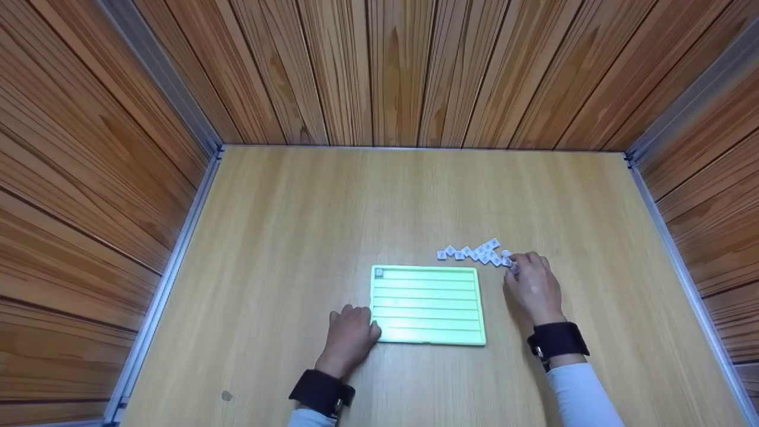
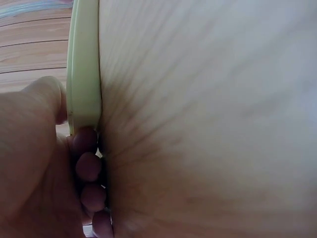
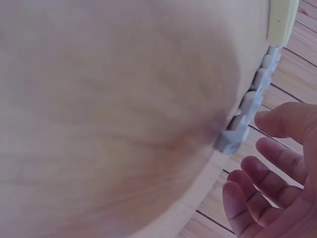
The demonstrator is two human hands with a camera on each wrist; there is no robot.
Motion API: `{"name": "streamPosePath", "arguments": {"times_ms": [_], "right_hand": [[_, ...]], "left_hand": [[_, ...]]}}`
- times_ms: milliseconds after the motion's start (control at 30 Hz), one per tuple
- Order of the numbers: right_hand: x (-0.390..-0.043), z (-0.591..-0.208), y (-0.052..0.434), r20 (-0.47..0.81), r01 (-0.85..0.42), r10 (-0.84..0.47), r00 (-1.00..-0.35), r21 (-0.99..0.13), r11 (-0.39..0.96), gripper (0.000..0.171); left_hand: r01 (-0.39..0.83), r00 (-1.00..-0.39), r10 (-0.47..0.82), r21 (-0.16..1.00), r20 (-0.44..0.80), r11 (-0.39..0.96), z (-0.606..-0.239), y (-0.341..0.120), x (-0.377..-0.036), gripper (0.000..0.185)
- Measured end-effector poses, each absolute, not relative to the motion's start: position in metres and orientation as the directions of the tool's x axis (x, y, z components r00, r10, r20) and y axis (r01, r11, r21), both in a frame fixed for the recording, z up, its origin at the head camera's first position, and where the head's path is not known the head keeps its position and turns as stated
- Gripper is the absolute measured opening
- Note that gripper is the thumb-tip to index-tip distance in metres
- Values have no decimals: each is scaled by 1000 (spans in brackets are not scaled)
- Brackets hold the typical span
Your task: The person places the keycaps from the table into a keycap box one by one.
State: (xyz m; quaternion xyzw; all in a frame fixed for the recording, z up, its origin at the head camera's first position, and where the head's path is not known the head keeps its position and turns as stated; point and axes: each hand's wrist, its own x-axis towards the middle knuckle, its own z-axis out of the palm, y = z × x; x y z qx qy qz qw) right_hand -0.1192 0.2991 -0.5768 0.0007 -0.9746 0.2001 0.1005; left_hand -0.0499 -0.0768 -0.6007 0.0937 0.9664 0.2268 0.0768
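Observation:
A light green tray [image 1: 427, 305] with raised parallel ridges lies flat on the table. My left hand [image 1: 348, 337] holds its near left corner; in the left wrist view the thumb [image 2: 47, 96] lies over the tray's rim [image 2: 85, 64] and the fingers bunch at its side. One small square tile [image 1: 379, 273] sits in the tray's far left corner. Beyond the tray, several small white tiles [image 1: 483, 253] with markings lie in a loose cluster. At the cluster's right end is my right hand [image 1: 536, 287], thumb and fingers spread apart beside the nearest tile [image 3: 233, 141], nothing between them.
Wood-plank walls [image 1: 397, 71] with metal edging enclose the wooden table [image 1: 284, 225] at the back and both sides. A small grey round spot [image 1: 226, 395] shows on the table at the near left. Both wrists wear black bands [image 1: 557, 339].

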Motion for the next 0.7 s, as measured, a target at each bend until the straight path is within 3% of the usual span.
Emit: {"name": "streamPosePath", "arguments": {"times_ms": [700], "right_hand": [[-122,-579,305,150,-36,33,-988,-433,901,19]], "left_hand": [[150,-968,221,437,-116,887,-601,-78,-51,21]]}}
